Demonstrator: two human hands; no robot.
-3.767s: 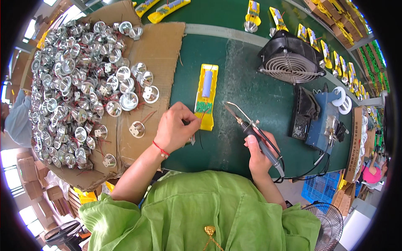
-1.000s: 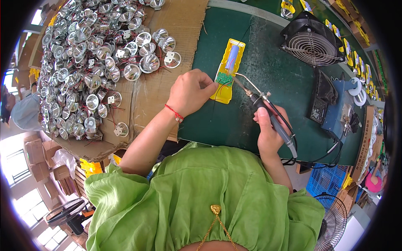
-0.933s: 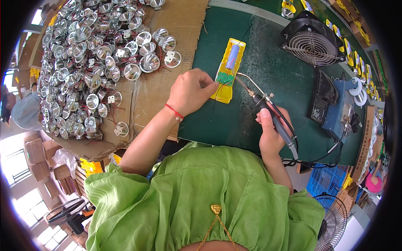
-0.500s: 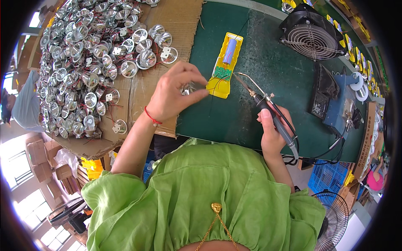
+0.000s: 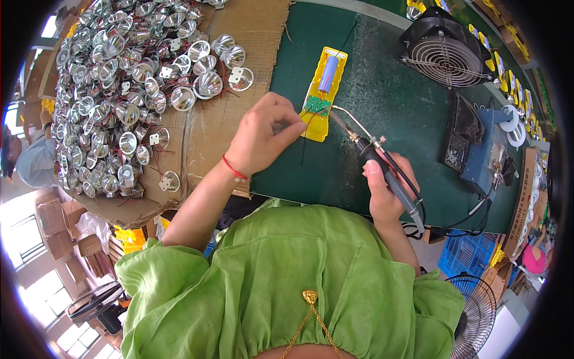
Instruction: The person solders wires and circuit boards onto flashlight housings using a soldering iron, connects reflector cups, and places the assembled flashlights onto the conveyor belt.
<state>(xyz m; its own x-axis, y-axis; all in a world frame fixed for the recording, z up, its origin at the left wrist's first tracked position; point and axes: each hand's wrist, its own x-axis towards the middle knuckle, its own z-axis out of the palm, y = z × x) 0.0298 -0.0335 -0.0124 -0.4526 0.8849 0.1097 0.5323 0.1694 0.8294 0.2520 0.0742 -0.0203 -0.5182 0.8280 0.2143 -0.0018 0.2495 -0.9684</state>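
A yellow plastic housing (image 5: 318, 128) lies on the green bench, with a blue-violet cylindrical battery (image 5: 327, 74) and a small green circuit board (image 5: 317, 104) inside it. My left hand (image 5: 266, 133) is at its lower left edge, thumb and forefinger pinched on thin wires (image 5: 310, 119), one of them red. Something shiny, partly hidden, shows between the fingers of that hand. My right hand (image 5: 388, 190) grips a soldering iron (image 5: 387, 173) with a thin metal feed tube (image 5: 354, 120) alongside. The iron's tip is close to the board's lower right; contact is hard to tell.
Heaped on cardboard (image 5: 239, 119) at the left are many silvery reflector cups (image 5: 127, 142) with red wires. A black fan (image 5: 445, 57) stands at the back right. A blue device (image 5: 481, 155) with a solder spool (image 5: 509, 117) is at the right, with cables trailing.
My left hand has moved right toward the board, its fingertips closing on the wires. My right hand has shifted slightly left, bringing the iron and feed tube nearer the board.
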